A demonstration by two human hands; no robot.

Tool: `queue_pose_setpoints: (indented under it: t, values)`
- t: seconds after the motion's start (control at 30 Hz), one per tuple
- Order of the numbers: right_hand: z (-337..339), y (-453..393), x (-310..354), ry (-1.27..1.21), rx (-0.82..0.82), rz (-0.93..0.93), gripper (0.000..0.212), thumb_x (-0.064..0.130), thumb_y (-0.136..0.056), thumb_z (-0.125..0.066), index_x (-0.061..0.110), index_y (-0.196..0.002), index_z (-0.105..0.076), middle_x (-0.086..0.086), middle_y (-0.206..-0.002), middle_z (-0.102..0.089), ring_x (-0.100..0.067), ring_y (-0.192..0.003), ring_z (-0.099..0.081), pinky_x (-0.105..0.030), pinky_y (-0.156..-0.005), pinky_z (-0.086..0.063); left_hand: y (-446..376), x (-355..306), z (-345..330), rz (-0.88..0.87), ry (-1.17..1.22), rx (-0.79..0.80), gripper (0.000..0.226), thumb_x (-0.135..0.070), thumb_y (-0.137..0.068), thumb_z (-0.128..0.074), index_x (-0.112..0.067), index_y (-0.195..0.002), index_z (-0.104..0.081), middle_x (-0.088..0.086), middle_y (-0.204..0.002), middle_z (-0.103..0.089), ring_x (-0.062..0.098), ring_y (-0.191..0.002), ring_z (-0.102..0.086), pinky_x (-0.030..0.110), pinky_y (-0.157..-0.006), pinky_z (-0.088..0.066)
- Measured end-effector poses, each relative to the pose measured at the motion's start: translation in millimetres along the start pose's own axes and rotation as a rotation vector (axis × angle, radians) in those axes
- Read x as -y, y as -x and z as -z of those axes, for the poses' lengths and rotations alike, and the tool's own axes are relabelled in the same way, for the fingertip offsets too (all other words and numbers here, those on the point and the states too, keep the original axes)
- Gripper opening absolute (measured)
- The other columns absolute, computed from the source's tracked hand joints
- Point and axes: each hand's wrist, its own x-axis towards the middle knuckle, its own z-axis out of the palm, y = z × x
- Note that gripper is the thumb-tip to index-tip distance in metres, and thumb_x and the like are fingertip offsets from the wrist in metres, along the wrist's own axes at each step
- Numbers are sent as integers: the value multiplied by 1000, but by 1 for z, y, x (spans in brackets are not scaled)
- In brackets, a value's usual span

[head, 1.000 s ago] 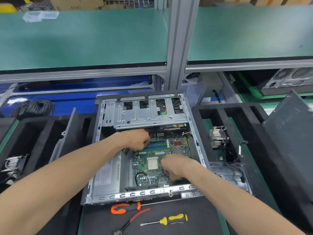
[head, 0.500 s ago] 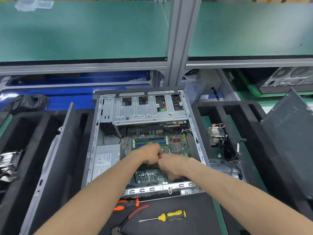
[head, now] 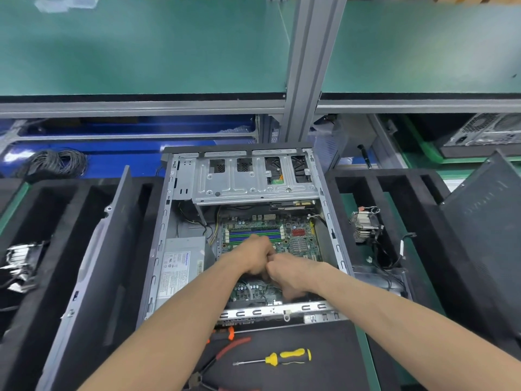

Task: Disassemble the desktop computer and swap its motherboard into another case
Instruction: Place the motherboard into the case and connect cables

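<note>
Green motherboard (head: 284, 238) sits flat inside the open computer case (head: 332, 221), below the metal drive cage (head: 248, 182) and right of the grey power supply (head: 180, 263). Your left hand (head: 253, 256) and right hand (head: 293, 273) meet knuckle to knuckle over the board's middle, fingers curled (what they pinch, if anything, is hidden, so I cannot tell). Near you lie a yellow-handled screwdriver (head: 282, 357) and red-handled pliers (head: 225, 351); a heatsink (head: 363, 222) rests in the black foam tray (head: 423, 221) to the right.
</note>
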Motion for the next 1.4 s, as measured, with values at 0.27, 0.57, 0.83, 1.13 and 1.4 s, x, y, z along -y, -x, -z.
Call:
queue_pose_setpoints:
  t: [0.27, 0.57, 0.83, 1.13, 1.4]
  values:
    - [1, 1, 1, -2, 24, -12, 23, 6, -77, -76, 11, -65, -56, -12, -94, -66, -28, -86, -64, -43, -78, -59, 2, -1, 0, 12, 40, -12, 24, 6, -79, -68, -17, -80, -73, -6, -67, -57, 20, -73, -61, 29, -60, -44]
    - [4, 3, 2, -25, 26, -15, 21, 4, -76, -76, 9, -64, -59, -9, -81, -64, -26, -79, -63, -41, -74, -60, 2, -1, 1, 13, 37, 0, 22, 3, -76, -73, -19, -73, -71, -7, -66, -57, 14, -65, -56, 26, -55, -43]
    - [4, 2, 2, 6, 1, 7, 13, 1, -72, -72, 7, -66, -62, -8, -70, -56, -29, -73, -61, -41, -69, -60, 3, 0, 0, 8, 39, -5, 30, 7, -77, -67, -21, -67, -64, -3, -62, -52, 25, -76, -57, 30, -65, -42]
    - [6, 4, 6, 93, 25, 11, 22, 11, -82, -73, 2, -101, -67, -11, -98, -62, -30, -81, -61, -38, -68, -50, 5, -1, -1, -9, -19, -15, 28, 7, -82, -57, -17, -70, -67, -4, -65, -53, 23, -88, -50, 39, -91, -49]
    - [7, 5, 5, 21, 75, 5, 18, 8, -81, -76, 1, -95, -67, -15, -100, -65, -31, -89, -65, -43, -79, -59, 5, -2, -1, -22, -5, -43, 43, 9, -82, -58, -26, -58, -55, -4, -61, -52, 19, -71, -54, 35, -91, -51]
